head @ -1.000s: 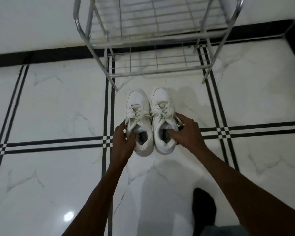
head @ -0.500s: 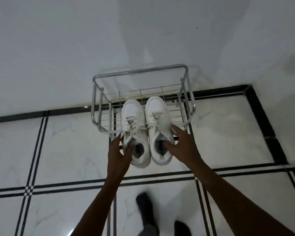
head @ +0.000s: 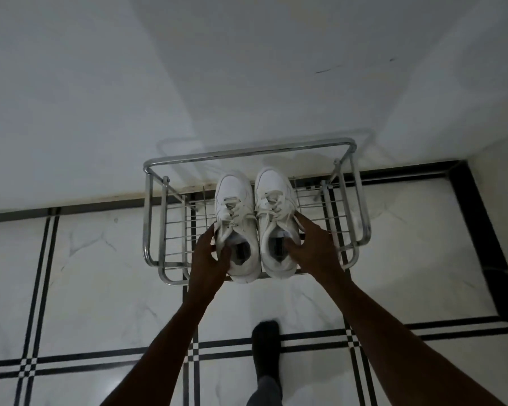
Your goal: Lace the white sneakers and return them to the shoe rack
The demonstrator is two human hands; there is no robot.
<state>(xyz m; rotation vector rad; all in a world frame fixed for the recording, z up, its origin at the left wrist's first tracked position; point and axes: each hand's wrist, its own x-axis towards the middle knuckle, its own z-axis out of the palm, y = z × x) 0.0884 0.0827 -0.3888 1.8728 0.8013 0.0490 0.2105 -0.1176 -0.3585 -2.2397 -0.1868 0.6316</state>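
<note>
Sneakers [head: 254, 224] are being held as a pair over the top shelf of the rack [head: 247, 155], which is standing against the wall on the tiled floor [head: 106, 273]. Both are being kept side by side, long axes running away from the person, toes pointing at the wall, laces threaded. The left hand [head: 210, 257] is being clamped on the left heel collar, the right hand [head: 313, 250] on the right. Lowering level and together is being advised, soles flat on the wires, before either grip is being released.

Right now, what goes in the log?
left hand: grips left sneaker | right hand: grips right sneaker | over rack top
</note>
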